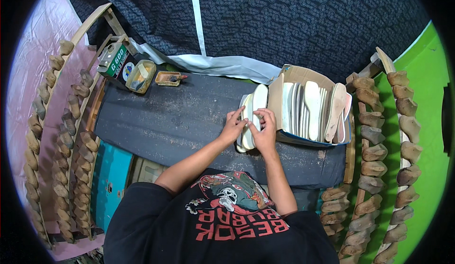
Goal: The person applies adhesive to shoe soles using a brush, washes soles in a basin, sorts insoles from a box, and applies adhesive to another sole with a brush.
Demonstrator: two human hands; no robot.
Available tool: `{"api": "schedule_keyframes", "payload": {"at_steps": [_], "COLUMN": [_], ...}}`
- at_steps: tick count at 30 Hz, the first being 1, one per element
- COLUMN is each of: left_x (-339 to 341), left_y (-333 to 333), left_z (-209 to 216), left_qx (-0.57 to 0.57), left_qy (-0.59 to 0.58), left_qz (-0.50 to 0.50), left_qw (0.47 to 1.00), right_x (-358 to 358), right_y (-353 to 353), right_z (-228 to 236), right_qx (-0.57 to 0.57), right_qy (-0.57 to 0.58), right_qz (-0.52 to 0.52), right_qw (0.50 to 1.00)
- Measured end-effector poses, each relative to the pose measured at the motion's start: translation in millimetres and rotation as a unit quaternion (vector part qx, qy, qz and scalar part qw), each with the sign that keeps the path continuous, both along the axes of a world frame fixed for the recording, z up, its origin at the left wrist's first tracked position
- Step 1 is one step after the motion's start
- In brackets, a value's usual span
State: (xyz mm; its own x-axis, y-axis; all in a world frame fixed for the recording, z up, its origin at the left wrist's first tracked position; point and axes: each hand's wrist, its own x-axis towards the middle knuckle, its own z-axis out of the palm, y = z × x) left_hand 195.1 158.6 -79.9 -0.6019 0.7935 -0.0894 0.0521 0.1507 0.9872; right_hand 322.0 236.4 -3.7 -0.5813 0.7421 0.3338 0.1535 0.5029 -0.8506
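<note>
A stack of pale shoe insoles (256,103) lies on the dark, dusty worktable (170,121), leaning against a cardboard box (277,93). My left hand (233,127) rests its fingers on the left edge of the stack. My right hand (265,130) grips the near end of the same stack, thumb and fingers closed around it. Both hands touch each other over the stack's lower end. The box holds several more pale insoles (310,105) standing on edge.
A green tin (113,60), a small tub (141,75) and a shallow dish (168,78) stand at the table's far left. Racks of wooden shoe lasts flank both sides (76,136) (374,140). A dark patterned cloth (294,22) hangs behind.
</note>
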Motion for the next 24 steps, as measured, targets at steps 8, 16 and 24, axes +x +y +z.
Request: {"api": "schedule_keyframes", "payload": {"at_steps": [8,16,24], "left_x": [-11.5,-26.3,-55.4], "left_y": [-20.6,-62.2,-90.0], "left_z": [2.9,30.5,71.3], "left_qx": [0.048,0.106,0.15], "left_qy": [-0.09,-0.274,-0.303], "left_qz": [0.033,-0.029,-0.061], "left_qw": [0.994,0.955,0.939], "right_x": [11.0,0.2,-59.7], "right_y": [-8.8,-46.7,-88.9], "right_z": [3.9,-17.4,-39.0], "right_qx": [-0.202,-0.317,-0.321], "right_qy": [0.217,0.314,0.164], "right_qz": [0.046,0.126,0.164], "right_qw": [0.954,0.886,0.918]}}
